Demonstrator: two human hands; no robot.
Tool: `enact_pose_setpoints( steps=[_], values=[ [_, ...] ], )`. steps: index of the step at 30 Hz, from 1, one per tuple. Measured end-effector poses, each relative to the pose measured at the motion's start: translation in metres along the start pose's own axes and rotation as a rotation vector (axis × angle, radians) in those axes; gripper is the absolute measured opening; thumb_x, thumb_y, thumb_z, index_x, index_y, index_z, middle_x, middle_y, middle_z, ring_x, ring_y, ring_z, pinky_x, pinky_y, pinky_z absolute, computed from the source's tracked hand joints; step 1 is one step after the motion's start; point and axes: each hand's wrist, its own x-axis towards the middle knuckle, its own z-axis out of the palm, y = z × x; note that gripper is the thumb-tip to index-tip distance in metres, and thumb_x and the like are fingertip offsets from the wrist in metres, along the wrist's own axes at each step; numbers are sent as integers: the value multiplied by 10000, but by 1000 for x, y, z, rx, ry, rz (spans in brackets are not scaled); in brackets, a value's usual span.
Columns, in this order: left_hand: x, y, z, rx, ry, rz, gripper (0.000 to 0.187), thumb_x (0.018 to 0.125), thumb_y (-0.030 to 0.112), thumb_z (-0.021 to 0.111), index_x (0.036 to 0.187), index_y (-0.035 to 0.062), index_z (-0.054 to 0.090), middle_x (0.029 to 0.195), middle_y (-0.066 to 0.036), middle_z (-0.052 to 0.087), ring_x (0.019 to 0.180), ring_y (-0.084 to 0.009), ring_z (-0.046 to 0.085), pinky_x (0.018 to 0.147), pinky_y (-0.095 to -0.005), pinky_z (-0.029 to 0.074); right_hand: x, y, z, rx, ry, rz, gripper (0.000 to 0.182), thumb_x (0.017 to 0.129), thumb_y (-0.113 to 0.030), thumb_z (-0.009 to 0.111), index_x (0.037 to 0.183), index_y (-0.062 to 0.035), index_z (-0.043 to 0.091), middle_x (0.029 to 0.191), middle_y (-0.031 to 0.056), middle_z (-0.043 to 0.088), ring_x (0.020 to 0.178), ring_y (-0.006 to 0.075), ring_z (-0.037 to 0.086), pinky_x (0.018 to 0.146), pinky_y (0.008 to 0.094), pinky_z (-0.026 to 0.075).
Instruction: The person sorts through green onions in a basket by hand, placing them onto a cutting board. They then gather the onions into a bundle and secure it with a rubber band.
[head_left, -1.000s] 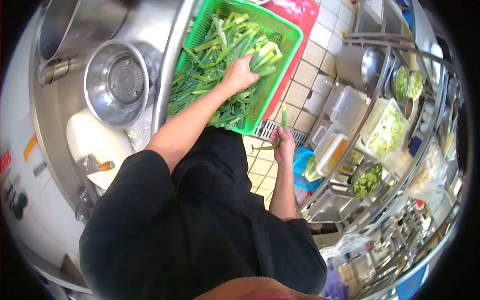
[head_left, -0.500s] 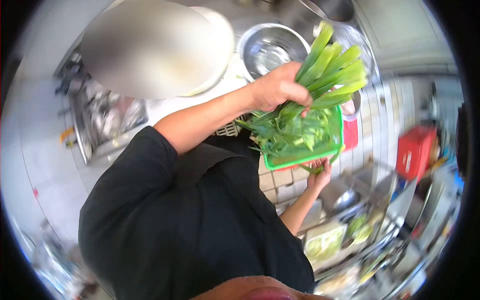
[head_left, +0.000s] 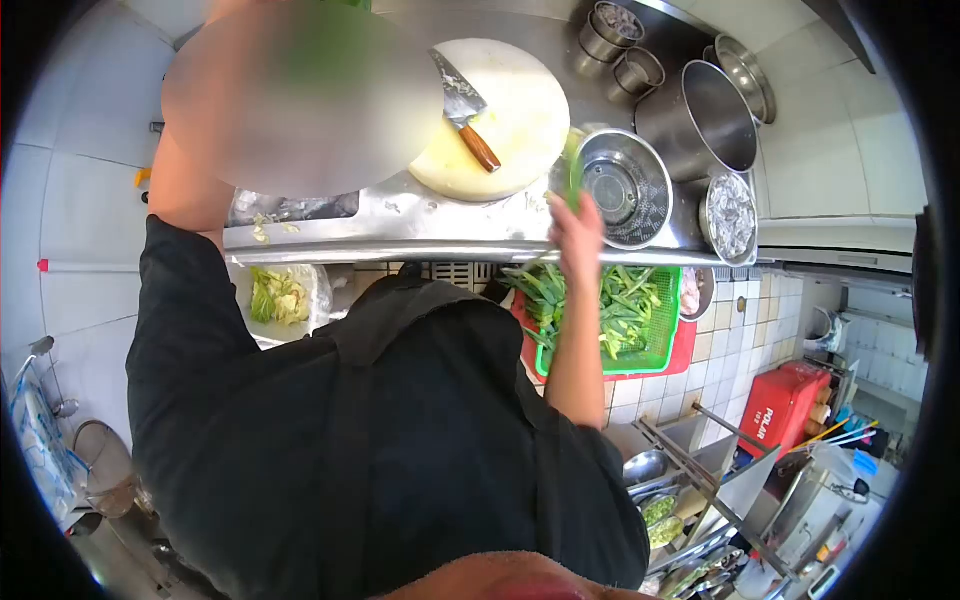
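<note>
My right hand (head_left: pixel 578 235) is closed around a green leek leaf (head_left: pixel 575 165) near the counter's front edge, slightly smeared by motion. Just beyond it stands a perforated steel bowl (head_left: pixel 627 190). To its left, a cleaver (head_left: pixel 462 100) with a wooden handle lies on a round cutting board (head_left: pixel 525 120). Below the counter edge, cut greens (head_left: pixel 628 310) fill a green basket (head_left: pixel 660 350). My left forearm (head_left: pixel 190 170) reaches up at the far left; a blurred patch hides the hand. Some green (head_left: pixel 345 3) shows at the top edge above that patch.
A large steel pot (head_left: pixel 715 120), small steel cups (head_left: pixel 612 28) and a bowl of crumpled clear plastic or ice (head_left: pixel 732 215) stand at the right. A container of pale leafy trimmings (head_left: pixel 280 300) sits below left. A red box (head_left: pixel 785 405) is farther right.
My left hand has swung from above the basket to the upper left, behind the blur. My right hand has risen from beside the basket to the counter edge, with a green leaf.
</note>
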Motion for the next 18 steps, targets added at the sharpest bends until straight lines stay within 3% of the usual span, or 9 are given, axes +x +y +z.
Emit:
enact_pose_setpoints(
  steps=[1, 2, 3, 5, 8, 12, 14, 16, 18],
  values=[
    [0, -9, -3, 20, -4, -21, 426, 668, -28, 641, 1094, -32, 638, 909, -18, 659, 775, -100, 596, 683, -237, 486, 17, -12, 35, -400, -28, -14, 373, 823, -289, 771, 1050, -35, 618, 831, 45, 603, 664, 114, 565, 537, 280, 446],
    [2, -31, -18, 138, -80, -120, 416, 685, -18, 648, 1101, -34, 637, 965, 1, 664, 825, -82, 589, 720, -227, 484, 42, 1, 65, -693, 10, -185, 510, 743, -399, 818, 1028, -16, 640, 854, 123, 643, 799, 250, 657, 695, 379, 503],
    [2, -49, -23, 149, -104, -196, 468, 699, 58, 719, 1146, -29, 608, 958, -39, 675, 829, -139, 616, 718, -259, 499, 60, 17, 87, -796, -24, -383, 607, 710, -452, 815, 1097, -22, 628, 988, 179, 649, 922, 363, 657, 837, 429, 498],
    [-3, -86, -13, 180, -79, -93, 548, 700, 38, 589, 1243, -35, 574, 1042, -74, 675, 866, -122, 619, 814, -278, 512, 75, 18, 113, -1118, -62, -329, 524, 760, -417, 767, 1129, -76, 618, 1112, 163, 609, 954, 369, 651, 854, 444, 512],
    [-3, -126, -23, 455, -218, -229, 480, 670, 47, 578, 1144, -27, 606, 976, -42, 681, 877, -104, 579, 831, -265, 481, 110, 24, 115, -1306, -100, -288, 387, 821, -374, 698, 1097, -113, 624, 1094, 156, 591, 938, 357, 662, 838, 465, 524],
    [-15, -144, -3, 522, -216, -267, 499, 633, 56, 595, 1119, -60, 582, 912, -136, 669, 837, -215, 596, 823, -333, 488, 167, 1, 77, -1341, -29, -438, 397, 805, -370, 692, 1126, -137, 672, 1105, 175, 627, 959, 356, 671, 822, 462, 540],
    [-9, -168, 3, 525, -235, -220, 518, 633, 61, 605, 1136, -63, 578, 918, -171, 668, 856, -258, 615, 837, -355, 492, 195, -18, 67, -1337, -25, -335, 473, 737, -388, 742, 1134, -132, 709, 1139, 179, 647, 1018, 357, 660, 901, 439, 527],
    [-4, -175, 17, 509, -205, -180, 519, 655, 54, 613, 1165, -35, 579, 965, -182, 676, 898, -290, 637, 849, -377, 495, 233, -16, 42, -1286, -55, -474, 432, 670, -345, 810, 1025, -106, 750, 1034, 183, 704, 965, 327, 679, 871, 412, 535],
    [1, -182, 38, 519, -175, -151, 492, 678, 55, 631, 1165, -4, 587, 976, -184, 683, 921, -327, 648, 839, -402, 500, 244, -44, 22, -1290, -161, -372, 369, 672, -317, 814, 942, -71, 762, 933, 189, 719, 891, 312, 693, 817, 391, 538]
  ],
)
